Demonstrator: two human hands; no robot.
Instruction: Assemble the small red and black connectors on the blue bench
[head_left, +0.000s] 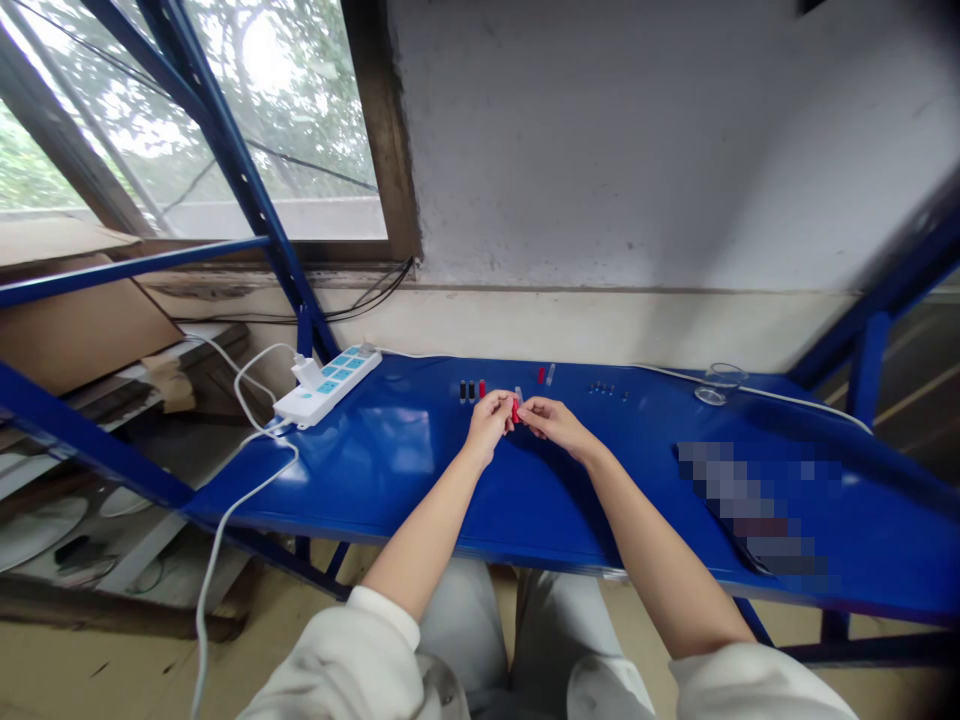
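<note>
My left hand (pixel 489 418) and my right hand (pixel 551 420) meet over the middle of the blue table (pixel 390 470), fingers pinched together. Between them they hold a small red part (pixel 515 408) with a pale clear piece at its top. Just beyond my left hand stand three small upright parts (pixel 471 390), two black and one red. Behind my right hand lie another red part (pixel 541 375) and a clear tube-like piece (pixel 550 374). A row of tiny dark parts (pixel 606 389) sits further right.
A white power strip (pixel 328 384) with blue sockets lies at the table's back left, its white cable (pixel 225 520) hanging off the edge. A clear ring-shaped object (pixel 718 383) rests at the back right. Blue rack beams (pixel 247 190) cross the window on the left.
</note>
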